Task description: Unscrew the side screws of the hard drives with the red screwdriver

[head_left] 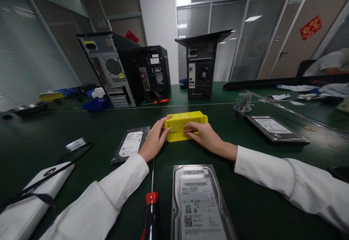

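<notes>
A small yellow plastic bin [178, 125] is tipped toward me on the dark green table. My left hand [154, 140] grips its left end, thumb at the front and fingers behind the edge. The fingers of my right hand [203, 134] reach into its open side, thumb and fingertips close together; whatever they pinch, if anything, is too small to make out. Nearest me lies a silver hard drive [200, 203], label up. Left of it is a screwdriver [152, 211] with a black and red handle. A bagged hard drive [131, 143] lies beside my left hand.
Computer cases [201, 65] stand at the back, with a red-handled tool [161, 101] near them. To the right are another hard drive [275, 127] and a clear cup [243, 102]. A white device [40, 185] with a black strap lies at the left. A person [327, 64] sits far right.
</notes>
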Demonstrator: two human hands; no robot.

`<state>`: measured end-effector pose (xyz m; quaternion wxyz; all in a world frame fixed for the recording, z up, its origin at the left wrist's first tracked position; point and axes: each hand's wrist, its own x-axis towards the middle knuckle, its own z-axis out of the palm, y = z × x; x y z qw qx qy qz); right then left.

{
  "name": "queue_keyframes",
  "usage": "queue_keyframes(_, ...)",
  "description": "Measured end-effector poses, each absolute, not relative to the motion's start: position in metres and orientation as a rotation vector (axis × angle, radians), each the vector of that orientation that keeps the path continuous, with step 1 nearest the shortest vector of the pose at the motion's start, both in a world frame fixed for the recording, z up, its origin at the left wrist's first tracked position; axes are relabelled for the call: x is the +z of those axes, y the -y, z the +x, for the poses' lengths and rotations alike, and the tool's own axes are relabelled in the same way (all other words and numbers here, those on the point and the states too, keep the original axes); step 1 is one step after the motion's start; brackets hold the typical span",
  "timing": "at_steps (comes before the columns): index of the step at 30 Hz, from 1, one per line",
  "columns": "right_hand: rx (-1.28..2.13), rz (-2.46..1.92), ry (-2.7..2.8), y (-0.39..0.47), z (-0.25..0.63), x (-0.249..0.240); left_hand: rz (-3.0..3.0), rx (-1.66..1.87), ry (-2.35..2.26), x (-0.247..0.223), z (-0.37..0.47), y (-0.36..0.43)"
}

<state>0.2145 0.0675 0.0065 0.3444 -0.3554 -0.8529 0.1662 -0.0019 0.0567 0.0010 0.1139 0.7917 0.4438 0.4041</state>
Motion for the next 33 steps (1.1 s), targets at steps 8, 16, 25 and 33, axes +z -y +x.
queue_keyframes(8,0.78,-0.872,2.065,-0.022,0.227,0.04,2.288,1.257,-1.365,0.004,-0.003,-0.052)
queue_keyframes(16,1.222,-1.029,1.651,0.023,0.252,0.014,2.35,1.165,-1.275,0.028,0.01,0.025)
queue_keyframes(25,1.37,-1.165,1.295,0.033,0.24,0.004,2.091,0.422,-1.316,0.02,0.007,0.057)
queue_keyframes(33,1.483,-1.112,1.296,0.036,0.21,0.001,2.142,0.214,-1.304,0.031,-0.013,0.056)
